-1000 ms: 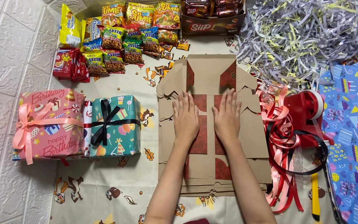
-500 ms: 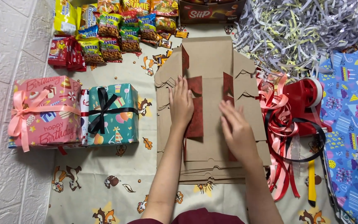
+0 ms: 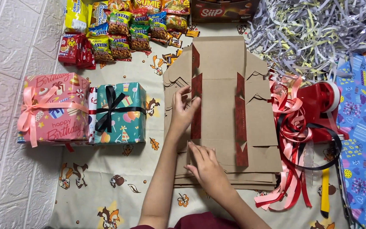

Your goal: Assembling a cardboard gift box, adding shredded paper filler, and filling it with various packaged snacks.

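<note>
A stack of flat brown cardboard box blanks [image 3: 219, 101] with dark red inner panels lies in the middle of the printed cloth. My left hand [image 3: 182, 111] presses the left folded flap of the top blank, fingers pointing up along the red strip. My right hand [image 3: 206, 167] lies lower, fingertips on the blank's bottom left part near the fold. Neither hand grips anything; both rest flat on the cardboard.
Two wrapped gifts, a pink one [image 3: 52, 108] and a teal one [image 3: 119, 112], stand left. Snack packets [image 3: 121, 32] lie at the back. Shredded paper [image 3: 314, 34], ribbons [image 3: 291, 140], a red tape dispenser [image 3: 320, 108], a yellow cutter [image 3: 325, 191] and blue wrapping paper [image 3: 363, 135] are right.
The top blank's side flaps have folded inward into narrow red strips. My right hand moved down and left to the bottom of the blank. My left hand stayed on the left flap.
</note>
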